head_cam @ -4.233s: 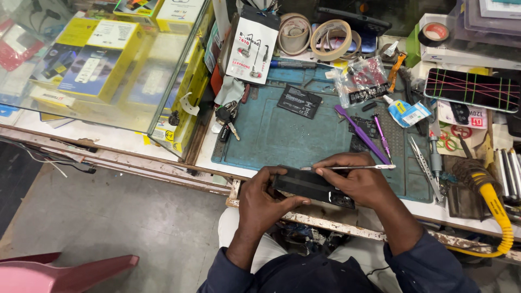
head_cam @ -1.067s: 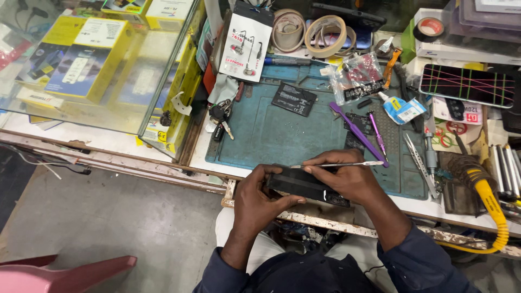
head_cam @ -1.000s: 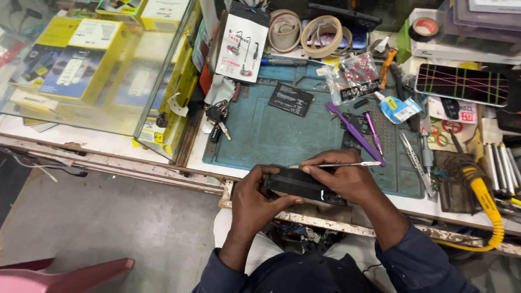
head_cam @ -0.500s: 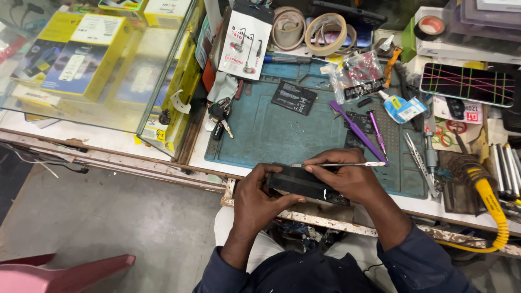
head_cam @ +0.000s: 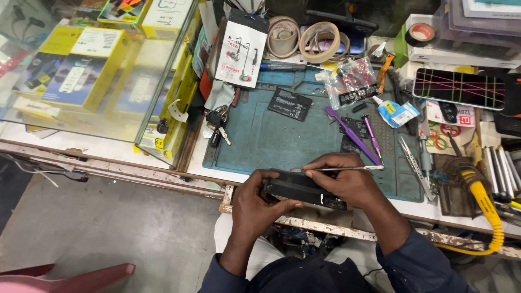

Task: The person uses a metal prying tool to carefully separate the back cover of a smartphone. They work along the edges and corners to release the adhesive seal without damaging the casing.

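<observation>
A black phone is held flat at the near edge of the workbench, over my lap. My left hand grips its left end, thumb on top. My right hand rests on its right part and pinches thin metal tweezers, which point left toward the phone's upper edge. A teal work mat lies just beyond the hands. On it are a black phone battery, two purple pry tools and small dark parts.
Left is a glass display case with yellow boxes. Keys lie by the mat's left edge. Tape rolls and an earphone pack stand behind. Right: a phone with a striped screen, tweezers, a yellow hose.
Both hands keep their hold on the phone. The tweezers have stayed near its upper edge with only slight shifts; the view has wobbled a little.
</observation>
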